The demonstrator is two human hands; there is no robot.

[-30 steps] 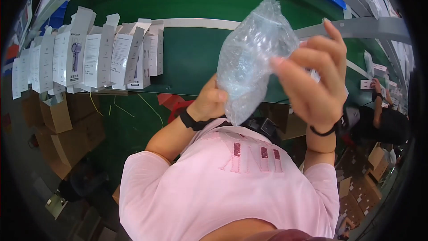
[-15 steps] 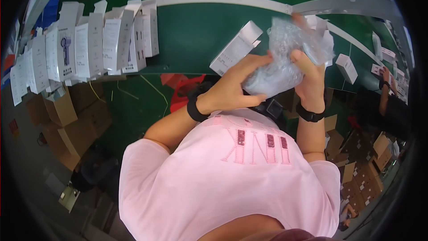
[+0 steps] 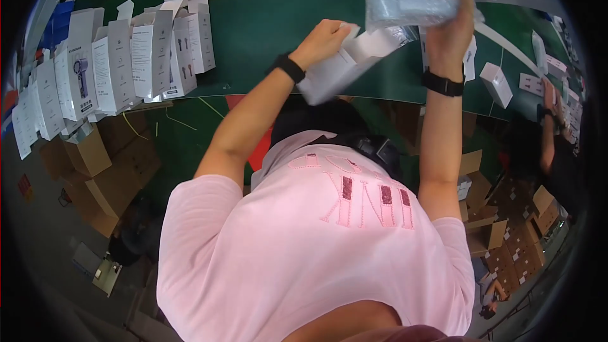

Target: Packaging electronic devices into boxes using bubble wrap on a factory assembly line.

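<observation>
My left hand [image 3: 322, 44] pinches the top edge of a white carton [image 3: 332, 75], which is tilted with its flaps standing open toward the upper right. A clear plastic-wrapped package [image 3: 411, 5], pale blue-grey inside, is raised just above and beyond the carton's open end. My right hand [image 3: 451, 35] grips it at its right end, the fingers partly hidden behind the wrap. What lies inside the wrap cannot be made out. Package and carton overlap in the view; whether they touch I cannot tell.
A row of upright white cartons [image 3: 114, 66] with open flaps lines the left of the green table [image 3: 253, 44]. Another white box [image 3: 496, 84] lies to the right. A co-worker's hand [image 3: 551, 101] is among more boxes at the far right. Brown cardboard boxes [image 3: 104, 183] stand on the floor.
My left hand has let go of the wrapped package and taken hold of the white carton, now tilted nearer me. My right hand has lifted the package away from my body.
</observation>
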